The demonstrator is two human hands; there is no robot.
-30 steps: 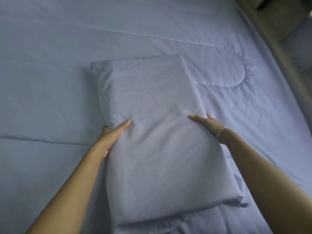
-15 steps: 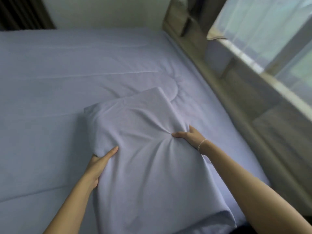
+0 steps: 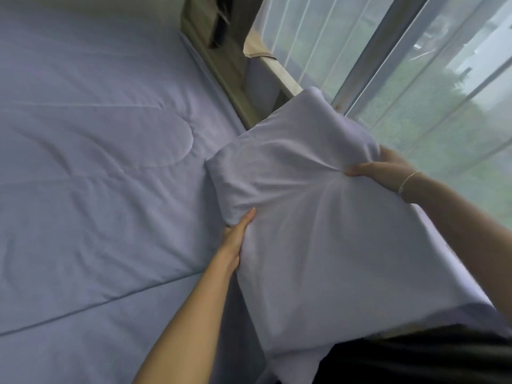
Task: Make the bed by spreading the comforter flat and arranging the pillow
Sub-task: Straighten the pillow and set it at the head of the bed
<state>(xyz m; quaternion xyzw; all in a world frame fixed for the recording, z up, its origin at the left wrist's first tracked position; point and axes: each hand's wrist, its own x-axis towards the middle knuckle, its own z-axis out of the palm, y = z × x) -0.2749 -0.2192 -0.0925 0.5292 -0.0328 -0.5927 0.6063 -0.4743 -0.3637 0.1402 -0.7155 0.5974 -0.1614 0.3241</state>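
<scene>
A pale lavender pillow (image 3: 318,231) is lifted off the bed, held over its right side and tilted up toward the window. My left hand (image 3: 235,239) grips its left edge, thumb on top and fingers hidden beneath. On the pillow's far right edge my right hand (image 3: 385,170), with a thin bracelet on the wrist, pinches the cover so that it wrinkles. The lavender comforter (image 3: 97,176) lies spread flat over the bed, with stitched seams and a few soft creases.
A wooden bed frame (image 3: 221,67) runs along the bed's right side. Beyond it are a window ledge (image 3: 279,70) and a window with sheer white curtains (image 3: 415,65). Dark clothing (image 3: 415,358) shows at the bottom right.
The pillow has come up off the comforter and swung right, toward the window. Both hands kept their grip on its sides. My view has turned right along with it.
</scene>
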